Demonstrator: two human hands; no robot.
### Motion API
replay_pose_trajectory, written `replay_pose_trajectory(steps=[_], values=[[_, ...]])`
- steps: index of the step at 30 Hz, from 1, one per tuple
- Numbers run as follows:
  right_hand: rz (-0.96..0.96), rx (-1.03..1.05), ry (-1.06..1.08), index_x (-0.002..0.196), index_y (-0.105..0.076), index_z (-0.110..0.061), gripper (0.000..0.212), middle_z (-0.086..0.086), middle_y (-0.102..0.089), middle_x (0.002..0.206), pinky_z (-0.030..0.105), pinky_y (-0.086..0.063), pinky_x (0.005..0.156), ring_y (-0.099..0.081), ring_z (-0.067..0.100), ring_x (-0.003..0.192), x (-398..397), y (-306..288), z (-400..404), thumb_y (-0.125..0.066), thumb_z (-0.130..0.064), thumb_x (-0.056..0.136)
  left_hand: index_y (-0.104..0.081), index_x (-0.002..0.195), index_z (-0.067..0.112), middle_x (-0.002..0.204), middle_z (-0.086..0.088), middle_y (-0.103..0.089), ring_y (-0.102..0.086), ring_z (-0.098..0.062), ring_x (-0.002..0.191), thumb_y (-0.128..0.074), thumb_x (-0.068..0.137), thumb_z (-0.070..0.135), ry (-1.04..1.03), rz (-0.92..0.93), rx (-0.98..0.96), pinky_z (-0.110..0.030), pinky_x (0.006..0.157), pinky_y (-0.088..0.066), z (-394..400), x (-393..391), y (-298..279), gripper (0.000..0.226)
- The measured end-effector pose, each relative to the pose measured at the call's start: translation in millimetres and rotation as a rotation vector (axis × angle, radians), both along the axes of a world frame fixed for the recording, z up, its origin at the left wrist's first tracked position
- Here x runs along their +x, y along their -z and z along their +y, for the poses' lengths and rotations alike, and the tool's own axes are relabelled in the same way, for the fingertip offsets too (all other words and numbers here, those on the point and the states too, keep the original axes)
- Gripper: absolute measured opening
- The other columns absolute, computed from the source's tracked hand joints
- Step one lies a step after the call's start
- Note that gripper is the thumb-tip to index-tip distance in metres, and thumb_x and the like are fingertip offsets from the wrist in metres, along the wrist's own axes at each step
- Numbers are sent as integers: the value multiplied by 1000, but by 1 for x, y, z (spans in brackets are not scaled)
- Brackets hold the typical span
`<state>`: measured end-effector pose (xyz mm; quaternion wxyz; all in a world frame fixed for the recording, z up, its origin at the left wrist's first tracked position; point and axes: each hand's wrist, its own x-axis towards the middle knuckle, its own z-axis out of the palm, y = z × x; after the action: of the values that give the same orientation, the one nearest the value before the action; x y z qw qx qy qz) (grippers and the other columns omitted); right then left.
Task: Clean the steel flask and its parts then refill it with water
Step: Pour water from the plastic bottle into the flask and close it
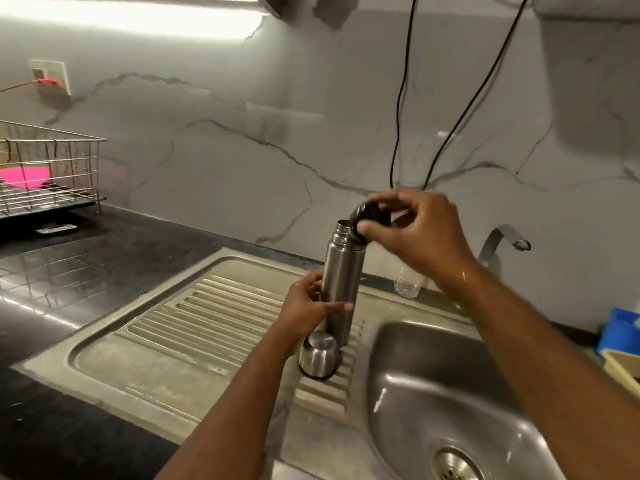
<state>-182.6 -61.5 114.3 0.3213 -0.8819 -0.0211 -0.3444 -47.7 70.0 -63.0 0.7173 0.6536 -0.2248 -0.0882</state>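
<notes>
A slim steel flask stands upright on the ribbed drainboard, its threaded mouth uncovered. My left hand grips its lower body. My right hand pinches the black inner stopper, tilted just above and to the right of the flask's mouth. The steel cup lid sits upside down on the drainboard, right in front of the flask's base.
The sink basin with its drain lies at lower right; a tap rises behind it. A clear plastic bottle stands by the wall. A wire dish rack holding something pink is far left. Blue and yellow items sit at the right edge.
</notes>
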Motion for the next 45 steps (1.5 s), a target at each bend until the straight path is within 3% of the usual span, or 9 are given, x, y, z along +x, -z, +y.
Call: replay_pose_trajectory(steps=[3, 9, 12, 18, 23, 31, 39, 42, 45], values=[[16, -16, 12, 125, -73, -22, 48, -3, -74, 112, 29, -60, 84, -68, 7, 97, 35, -31, -8, -87, -31, 80, -65, 127, 36, 121, 1, -75, -71, -19, 115, -99, 56, 34, 6, -9, 36, -50, 101, -59, 0, 3, 2, 79], [275, -99, -53, 124, -72, -18, 46, 1, -74, 109, 27, -59, 65, -69, 13, 94, 69, -33, -14, -88, -21, 81, -61, 130, 36, 123, 3, -73, -70, -19, 116, -97, 67, 25, 9, -13, 52, -51, 102, -57, 0, 2, 3, 73], [290, -90, -71, 119, -74, -17, 43, 1, -74, 106, 34, -65, 72, -70, 17, 97, 73, -34, -17, -88, -19, 79, -61, 131, 36, 124, 3, -73, -69, -19, 117, -97, 67, 27, 11, -19, 57, -50, 103, -57, 0, 3, 4, 74], [487, -205, -155, 119, -75, -16, 39, 2, -74, 110, 29, -62, 73, -69, 17, 104, 76, -37, -19, -84, -11, 82, -60, 132, 36, 123, 3, -73, -69, -19, 117, -96, 69, 25, 12, -16, 57, -50, 103, -57, 0, 3, 3, 73], [494, -226, -156, 122, -74, -12, 39, 6, -74, 109, 34, -66, 73, -72, 20, 101, 81, -33, -18, -82, -12, 84, -60, 134, 34, 124, 2, -72, -68, -19, 119, -94, 73, 22, 10, -22, 60, -48, 104, -56, -1, 2, 2, 71], [471, -291, -90, 109, -78, -10, 32, 7, -76, 97, 34, -66, 70, -74, 19, 87, 89, -35, -9, -87, -19, 80, -60, 135, 34, 125, 4, -73, -68, -18, 119, -94, 73, 23, 16, -34, 64, -48, 104, -56, 2, 1, 2, 71], [571, -317, -234, 125, -75, -25, 45, 2, -72, 118, 24, -58, 70, -68, 14, 103, 92, -39, -20, -81, -7, 84, -61, 136, 32, 124, 4, -74, -68, -18, 120, -93, 75, 19, 36, -40, 71, -50, 106, -55, 4, 2, 0, 71], [607, -262, -270, 131, -71, -23, 46, 5, -72, 118, 32, -65, 76, -71, 20, 102, 90, -40, -27, -81, -10, 88, -61, 137, 30, 122, 4, -75, -69, -17, 119, -93, 75, 17, 41, -43, 74, -50, 106, -55, 4, 2, 0, 71], [540, -335, -170, 119, -75, -15, 40, 7, -77, 103, 31, -64, 69, -77, 20, 78, 88, -35, -26, -83, -38, 86, -62, 136, 31, 121, 4, -76, -70, -16, 117, -93, 75, 17, 31, -52, 80, -50, 105, -56, 4, 1, -1, 70]])
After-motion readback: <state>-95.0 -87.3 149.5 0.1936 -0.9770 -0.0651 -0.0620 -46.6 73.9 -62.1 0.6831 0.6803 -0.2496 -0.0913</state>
